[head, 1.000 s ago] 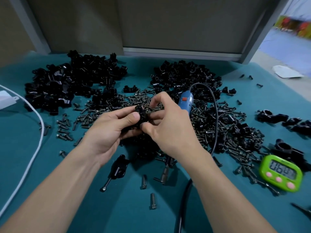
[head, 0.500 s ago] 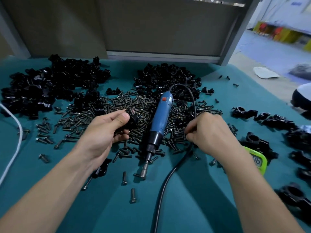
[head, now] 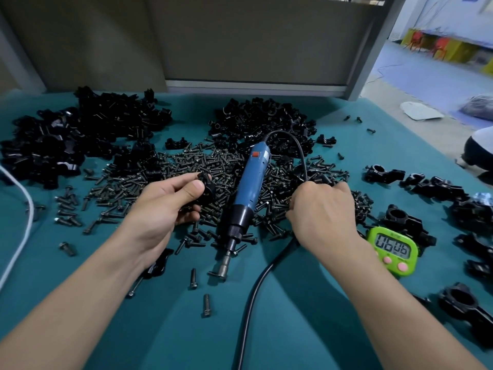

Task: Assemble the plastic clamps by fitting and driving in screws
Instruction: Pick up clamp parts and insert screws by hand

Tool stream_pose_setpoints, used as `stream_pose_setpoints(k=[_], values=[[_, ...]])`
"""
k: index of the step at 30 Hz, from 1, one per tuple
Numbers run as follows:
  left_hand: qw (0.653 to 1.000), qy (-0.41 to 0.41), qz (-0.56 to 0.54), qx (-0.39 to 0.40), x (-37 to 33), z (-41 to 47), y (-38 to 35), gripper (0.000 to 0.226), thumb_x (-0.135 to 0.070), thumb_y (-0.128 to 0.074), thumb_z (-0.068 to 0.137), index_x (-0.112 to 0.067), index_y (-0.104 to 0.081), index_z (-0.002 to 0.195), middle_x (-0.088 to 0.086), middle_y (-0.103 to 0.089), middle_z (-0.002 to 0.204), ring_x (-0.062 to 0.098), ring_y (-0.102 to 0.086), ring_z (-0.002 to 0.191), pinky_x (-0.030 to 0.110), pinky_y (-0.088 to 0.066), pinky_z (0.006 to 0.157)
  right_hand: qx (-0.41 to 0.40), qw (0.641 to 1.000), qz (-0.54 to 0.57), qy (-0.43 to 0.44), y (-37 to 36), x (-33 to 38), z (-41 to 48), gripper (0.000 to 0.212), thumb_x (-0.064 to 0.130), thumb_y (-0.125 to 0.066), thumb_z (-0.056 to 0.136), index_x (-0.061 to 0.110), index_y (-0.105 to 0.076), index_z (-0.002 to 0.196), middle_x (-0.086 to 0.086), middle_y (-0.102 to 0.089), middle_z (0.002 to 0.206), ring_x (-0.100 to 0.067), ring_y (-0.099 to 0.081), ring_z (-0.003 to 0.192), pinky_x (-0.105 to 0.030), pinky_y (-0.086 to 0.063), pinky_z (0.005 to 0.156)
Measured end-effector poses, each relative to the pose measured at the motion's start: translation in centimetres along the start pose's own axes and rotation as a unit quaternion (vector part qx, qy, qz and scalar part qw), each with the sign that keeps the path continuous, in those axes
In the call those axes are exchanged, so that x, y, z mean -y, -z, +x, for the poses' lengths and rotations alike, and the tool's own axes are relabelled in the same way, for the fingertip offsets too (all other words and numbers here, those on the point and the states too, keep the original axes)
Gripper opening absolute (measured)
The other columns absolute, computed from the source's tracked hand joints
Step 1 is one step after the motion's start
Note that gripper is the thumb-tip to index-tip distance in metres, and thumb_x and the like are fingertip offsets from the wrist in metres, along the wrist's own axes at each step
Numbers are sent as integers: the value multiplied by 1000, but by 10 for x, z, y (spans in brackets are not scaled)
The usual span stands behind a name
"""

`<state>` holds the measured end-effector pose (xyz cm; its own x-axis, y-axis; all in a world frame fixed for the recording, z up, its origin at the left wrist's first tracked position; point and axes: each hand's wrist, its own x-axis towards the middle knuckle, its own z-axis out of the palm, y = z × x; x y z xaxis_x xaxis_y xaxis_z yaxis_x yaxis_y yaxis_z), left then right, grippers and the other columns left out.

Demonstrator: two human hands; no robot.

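A blue plastic electric screwdriver [head: 250, 188] is lying across a wide heap of dark, threaded metal screws [head: 186, 166] on the teal cloth-covered table [head: 293, 329], its steel bit pointing toward the person. Its smooth black rubber cable [head: 256, 287] is looping out of the far end and running back along its right side.

Just left of the screwdriver, the left hand [head: 162, 206] is pinching a small glossy black plastic clamp piece [head: 206, 186] between thumb and curled fingers, above the screws. Just right of it, the right hand [head: 324, 212] is curling knuckles-up into the screws. Its fingertips are buried, so I cannot tell whether it is gripping one.

Two mounds of black clamp halves [head: 80, 134] are sitting beyond the screwdriver. A rounded lime-green digital timer [head: 392, 249] with pink buttons is lying to its right, near chunky ringed black clamps [head: 384, 173].
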<state>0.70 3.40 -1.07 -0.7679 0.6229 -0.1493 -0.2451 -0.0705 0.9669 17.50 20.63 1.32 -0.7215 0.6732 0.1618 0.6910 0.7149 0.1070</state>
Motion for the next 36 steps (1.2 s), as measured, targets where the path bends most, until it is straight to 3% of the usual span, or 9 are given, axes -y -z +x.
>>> stream_pose_setpoints(k=[3, 5, 9, 11, 15, 19, 23, 30, 36], values=[[1000, 2, -1, 2, -1, -1, -1, 54, -29, -74, 74, -14, -69, 126, 7, -73, 106, 4, -62, 62, 18, -55, 57, -5, 1000, 6, -16, 5, -3, 0, 28, 17, -68, 89, 20, -56, 64, 6, -54, 54, -19, -48, 53, -37, -38, 82], [1000, 2, 2, 5, 0, -4, -2, 47, -29, -74, 73, -19, -71, 119, 4, -74, 102, 4, -63, 62, 18, -55, 58, -36, 991, 123, -44, 11, -10, 0, 20, 30, -70, 94, 23, -71, 75, 9, -64, 60, -19, -61, 61, -35, -47, 82], [1000, -1, 6, 18, 0, -7, -2, 33, -28, -74, 71, -29, -73, 104, -2, -79, 88, 6, -62, 61, 20, -57, 60, -49, 863, 500, -49, 29, 6, 1, 15, 20, -70, 93, 27, -73, 81, 11, -74, 65, -8, -72, 59, -27, -56, 52], [1000, -15, 19, 17, 1, -6, -2, 33, -27, -74, 72, -30, -72, 105, -3, -78, 83, 7, -62, 59, 21, -57, 59, -13, 806, 592, -10, 33, 25, 9, 16, 10, -69, 92, 22, -74, 82, 4, -76, 67, -14, -74, 60, -29, -60, 56], [993, -66, 93, 9, 3, -2, 3, 29, -15, -74, 88, -36, -70, 107, -7, -75, 74, 10, -61, 57, 21, -56, 58, 1, 804, 594, 13, 23, 48, 23, 18, 5, -75, 86, 21, -75, 77, 1, -76, 69, -18, -73, 62, -37, -62, 67], [985, -96, 143, 4, 3, 4, 10, 33, -12, -73, 93, -39, -70, 112, -5, -78, 82, 12, -63, 59, 24, -57, 63, 21, 756, 654, 27, 10, 52, 18, 17, 0, -79, 82, 17, -78, 81, -4, -76, 71, -20, -72, 61, -32, -60, 65], [980, -108, 162, 31, 0, 2, 9, 33, -13, -74, 92, -38, -71, 113, -4, -79, 84, 12, -65, 58, 21, -55, 62, 14, 742, 669, 37, 7, 56, 14, 21, 8, -84, 80, 29, -83, 84, 1, -78, 73, -19, -75, 64, -30, -62, 68], [984, -101, 140, 43, -1, -2, 3, 48, -32, -73, 74, -24, -72, 121, -2, -79, 89, 15, -68, 59, 24, -57, 61, -2, 669, 743, 21, 1, 64, 13, 19, 3, -84, 83, 21, -82, 84, -9, -76, 69, -23, -72, 61, -27, -58, 64], [989, -105, 104, 29, 1, 1, 4, 56, -27, -74, 74, -10, -71, 127, 1, -78, 88, 15, -71, 64, 28, -62, 63, -8, 675, 737, 23, -4, 69, 13, 13, 8, -85, 83, 20, -81, 80, -7, -72, 64, -14, -63, 54, -19, -49, 54]])
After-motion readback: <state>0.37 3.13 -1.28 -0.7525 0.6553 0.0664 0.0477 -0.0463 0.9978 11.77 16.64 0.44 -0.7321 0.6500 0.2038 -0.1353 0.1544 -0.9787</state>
